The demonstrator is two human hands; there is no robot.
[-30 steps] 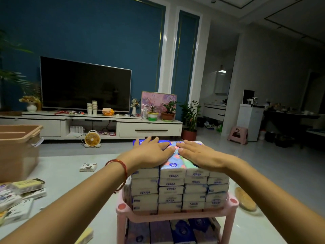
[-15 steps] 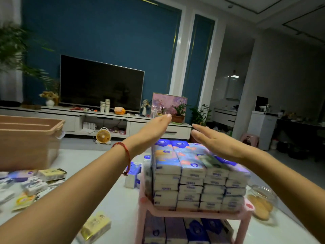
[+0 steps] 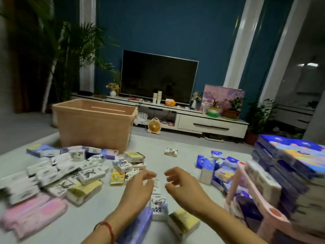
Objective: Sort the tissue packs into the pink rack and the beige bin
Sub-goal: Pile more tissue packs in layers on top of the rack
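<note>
In the head view, both hands are held out low over the white table [image 3: 98,213]. The left hand [image 3: 139,187], with a red string bracelet [image 3: 109,228] at its wrist, is held with its fingers loosely curled, and nothing is gripped in it. The right hand [image 3: 182,186] is held just beside it, its fingers likewise loosely bent around nothing, and a narrow gap is left between the two.

Below that gap a white printed pack [image 3: 159,206] lies on the table. A yellow pack [image 3: 184,223] is just to its right, and a purple pack [image 3: 136,226] is partly hidden under the left forearm. Whether any fingertip touches a pack cannot be told, since the frame is smeared by motion.

The remaining tissue packs are spread across the table. A heap of white ink-printed packs [image 3: 70,170] is laid out at the left, and pink packs [image 3: 31,215] are seen at the near left edge. A single pack [image 3: 171,152] lies apart, farther out near the middle. Loose blue packs [image 3: 219,167] are heaped to the right of the hands, just beside the pink rack [image 3: 274,214].

The rack is set at the right edge, and its upper shelf is filled with stacked packs [image 3: 290,166]. The beige bin [image 3: 93,127] is stood at the far left of the table, behind the white heap.

Beyond the table, a dark television [image 3: 158,80] is seen on a low white cabinet [image 3: 211,126], and a small fan [image 3: 154,126] on the floor below it.
</note>
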